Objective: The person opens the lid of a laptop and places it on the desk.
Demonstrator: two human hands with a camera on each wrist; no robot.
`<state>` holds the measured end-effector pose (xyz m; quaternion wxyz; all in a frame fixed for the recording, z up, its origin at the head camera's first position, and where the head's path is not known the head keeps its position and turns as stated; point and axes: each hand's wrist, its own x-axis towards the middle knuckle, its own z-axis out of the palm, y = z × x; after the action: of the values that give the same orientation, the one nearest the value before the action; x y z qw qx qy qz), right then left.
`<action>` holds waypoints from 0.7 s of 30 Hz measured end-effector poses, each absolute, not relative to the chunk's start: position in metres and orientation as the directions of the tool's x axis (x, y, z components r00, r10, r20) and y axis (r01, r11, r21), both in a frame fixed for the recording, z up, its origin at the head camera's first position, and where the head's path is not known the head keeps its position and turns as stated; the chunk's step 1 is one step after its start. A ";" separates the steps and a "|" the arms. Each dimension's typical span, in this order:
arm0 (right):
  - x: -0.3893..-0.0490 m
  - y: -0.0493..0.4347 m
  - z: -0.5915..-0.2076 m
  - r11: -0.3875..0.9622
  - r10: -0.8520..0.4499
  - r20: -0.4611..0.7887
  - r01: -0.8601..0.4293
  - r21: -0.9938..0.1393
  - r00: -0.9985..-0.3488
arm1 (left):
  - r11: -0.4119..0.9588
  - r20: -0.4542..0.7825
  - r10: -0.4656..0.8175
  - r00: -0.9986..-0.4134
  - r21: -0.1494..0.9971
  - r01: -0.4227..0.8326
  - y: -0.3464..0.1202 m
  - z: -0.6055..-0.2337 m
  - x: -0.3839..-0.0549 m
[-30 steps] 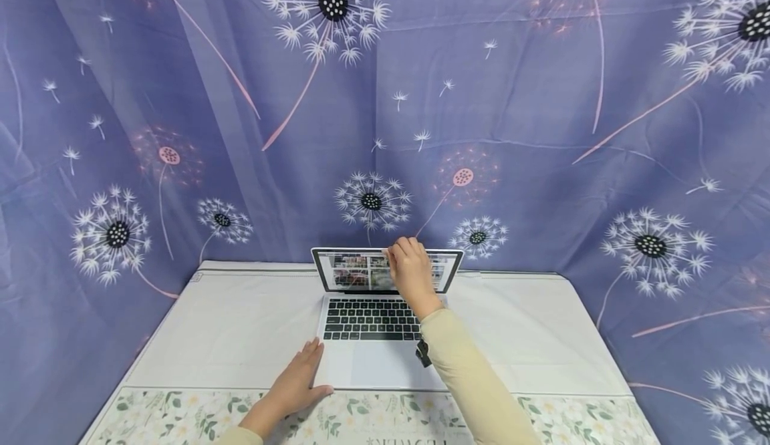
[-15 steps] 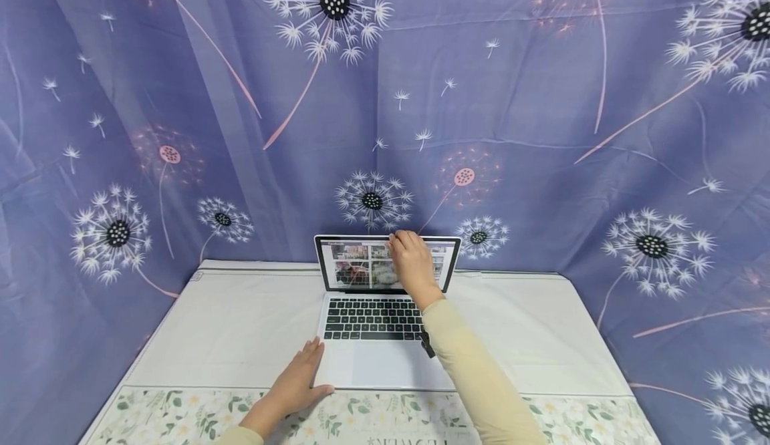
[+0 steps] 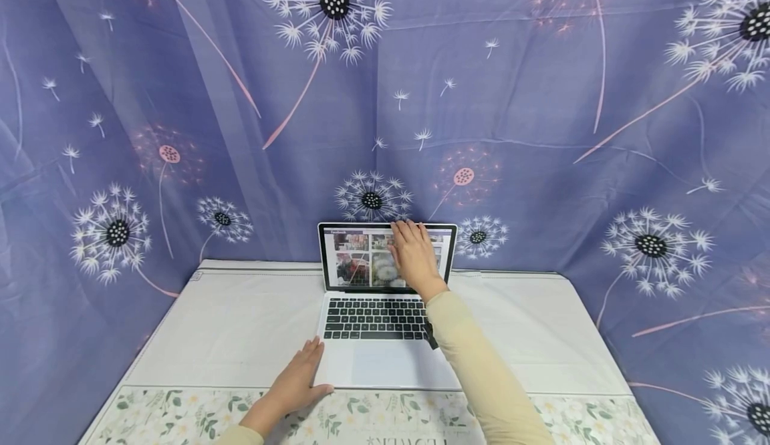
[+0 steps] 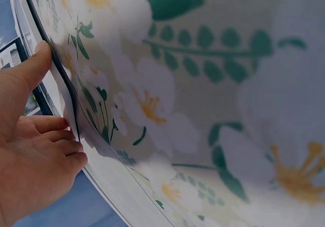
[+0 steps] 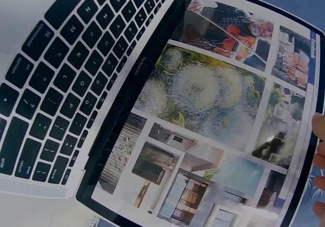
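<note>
A silver laptop [image 3: 337,368] with a black keyboard [image 3: 373,318] stands open on the table. Its lit screen [image 3: 351,268] leans back and displays a page of photos. My right hand [image 3: 416,259] is at the top edge of the screen, its fingers extended up to the rim and the thumb lower, off to the left. In the right wrist view only the fingertips [image 5: 320,184] show, along the lid's top edge. My left hand [image 3: 295,379] lies flat at the laptop's front left corner, fingers along the side, thumb [image 4: 38,64] toward the front edge.
A white cloth [image 3: 252,318] covers the table, with a floral strip [image 3: 198,408] along the near side. Purple dandelion-print curtains [image 3: 289,184] hang close behind the laptop and on both sides. A black wrist device [image 3: 430,335] sits under the right sleeve.
The screen has tilted further back and its top edge has risen in view. My right hand has gone up with it, its fingers straightening from a pinch. The left hand stays put.
</note>
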<state>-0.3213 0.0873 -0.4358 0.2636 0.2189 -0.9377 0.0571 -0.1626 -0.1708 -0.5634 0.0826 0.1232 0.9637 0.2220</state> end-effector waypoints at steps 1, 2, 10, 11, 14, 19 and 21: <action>-0.321 0.087 -0.435 0.901 -0.380 0.495 -0.434 0.006 -0.782 | 0.872 -0.109 0.272 -0.956 0.447 0.197 -0.171 -0.563 -0.163; -0.321 0.087 -0.435 0.905 -0.378 0.469 -0.426 0.004 -0.798 | 0.872 -0.111 0.273 -0.956 0.448 0.197 -0.171 -0.564 -0.163; -0.326 0.084 -0.438 0.923 -0.357 0.314 -0.383 -0.025 -0.880 | 0.872 -0.117 0.271 -0.955 0.450 0.192 -0.171 -0.565 -0.165; -0.327 0.083 -0.438 0.924 -0.354 0.303 -0.381 -0.034 -0.885 | 0.874 -0.119 0.268 -0.956 0.447 0.190 -0.171 -0.565 -0.165; -0.330 0.082 -0.439 0.929 -0.341 0.276 -0.366 -0.043 -0.898 | 0.875 -0.117 0.266 -0.957 0.446 0.189 -0.170 -0.565 -0.164; -0.335 0.079 -0.439 0.938 -0.312 0.228 -0.338 -0.081 -0.922 | 0.875 -0.117 0.261 -0.958 0.447 0.184 -0.170 -0.561 -0.164; -0.337 0.078 -0.438 0.939 -0.302 0.210 -0.328 -0.106 -0.930 | 0.876 -0.116 0.258 -0.959 0.446 0.182 -0.170 -0.560 -0.164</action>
<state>-0.3367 0.0776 -0.4382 0.0957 0.1607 -0.9799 0.0700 -0.1635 -0.1697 -0.5599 0.0864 0.1139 0.9647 0.2210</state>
